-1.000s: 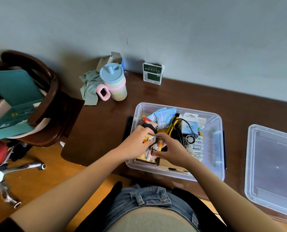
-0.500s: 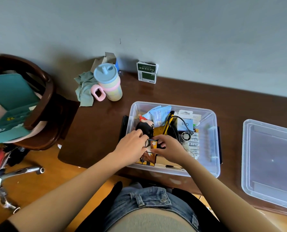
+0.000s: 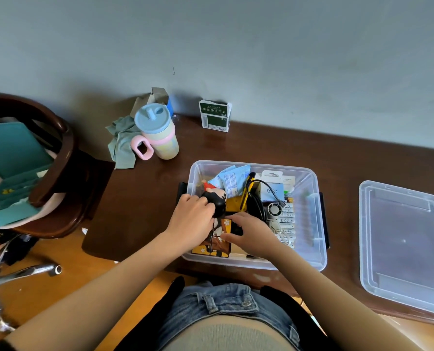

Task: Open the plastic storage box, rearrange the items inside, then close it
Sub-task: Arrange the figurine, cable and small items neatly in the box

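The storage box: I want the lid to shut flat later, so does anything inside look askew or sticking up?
Nothing is spilled or broken. In the storage box, the black cable loops loosely over other items and the blue packets lean upright.

Soft, even daylight fills the scene, moderately bright, casting only faint shadows beside the tumbler (image 3: 159, 134) and the green carton (image 3: 214, 117) onto the wall (image 3: 261, 46). A dull sheen lies on the dark wooden desk (image 3: 274, 148). Wide-angle distortion bows the desk's far edge, and the corners look softer than the centre.
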A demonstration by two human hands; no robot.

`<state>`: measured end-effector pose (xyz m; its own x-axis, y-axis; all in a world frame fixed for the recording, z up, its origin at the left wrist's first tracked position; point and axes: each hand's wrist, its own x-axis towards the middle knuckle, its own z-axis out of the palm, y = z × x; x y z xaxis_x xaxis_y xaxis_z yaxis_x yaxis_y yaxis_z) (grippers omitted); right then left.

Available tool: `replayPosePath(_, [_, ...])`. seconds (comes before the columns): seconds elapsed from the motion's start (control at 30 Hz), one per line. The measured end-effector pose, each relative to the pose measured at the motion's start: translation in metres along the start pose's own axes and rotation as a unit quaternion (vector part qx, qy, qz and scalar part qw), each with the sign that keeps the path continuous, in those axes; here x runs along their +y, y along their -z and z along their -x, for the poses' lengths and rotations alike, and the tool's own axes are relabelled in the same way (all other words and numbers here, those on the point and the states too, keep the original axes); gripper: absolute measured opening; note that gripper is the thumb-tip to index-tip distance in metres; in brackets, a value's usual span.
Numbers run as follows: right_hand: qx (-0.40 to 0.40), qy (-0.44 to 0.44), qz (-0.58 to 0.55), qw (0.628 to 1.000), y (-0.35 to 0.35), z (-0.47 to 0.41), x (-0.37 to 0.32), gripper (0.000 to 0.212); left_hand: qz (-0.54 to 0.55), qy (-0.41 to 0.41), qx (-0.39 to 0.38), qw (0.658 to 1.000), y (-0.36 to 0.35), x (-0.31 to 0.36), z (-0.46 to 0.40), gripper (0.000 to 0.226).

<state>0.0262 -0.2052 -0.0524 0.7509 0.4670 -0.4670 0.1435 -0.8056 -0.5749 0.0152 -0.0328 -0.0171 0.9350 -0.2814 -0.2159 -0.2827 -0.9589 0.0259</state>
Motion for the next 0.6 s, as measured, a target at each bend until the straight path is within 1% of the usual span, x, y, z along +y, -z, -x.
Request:
replayPosePath(0.1, [-0.033,0.014,0.027,0.999,0.009,0.004,0.002,0.057,-0.012,0.058,0.044,0.997,0.001,0.0,-0.007,0.037])
replayPosePath(0.17, [-0.045,0.015,-0.004,0.999,0.014,0.008,0.004,0.056,-0.031,0.081,0.029,0.996,0.001,0.002,-0.017,0.049])
replayPosePath(0.3, [-0.019,-0.003,-0.067,0.998,0.018,0.018,0.008,0.046,-0.087,0.083,-0.033,0.992,-0.002,0.008,-0.039,0.062])
replayPosePath(0.43, [-0.012,-0.01,-0.109,0.994,0.02,0.026,0.015,0.033,-0.111,0.085,-0.069,0.988,-0.004,0.009,-0.054,0.07])
replayPosePath(0.5, [0.004,-0.009,-0.137,0.99,0.023,0.029,0.018,0.026,-0.105,0.081,-0.063,0.989,-0.005,0.008,-0.057,0.072])
replayPosePath(0.6, [0.045,-0.005,-0.156,0.987,0.031,0.031,0.019,0.021,-0.063,0.075,-0.024,0.995,-0.006,0.003,-0.055,0.072])
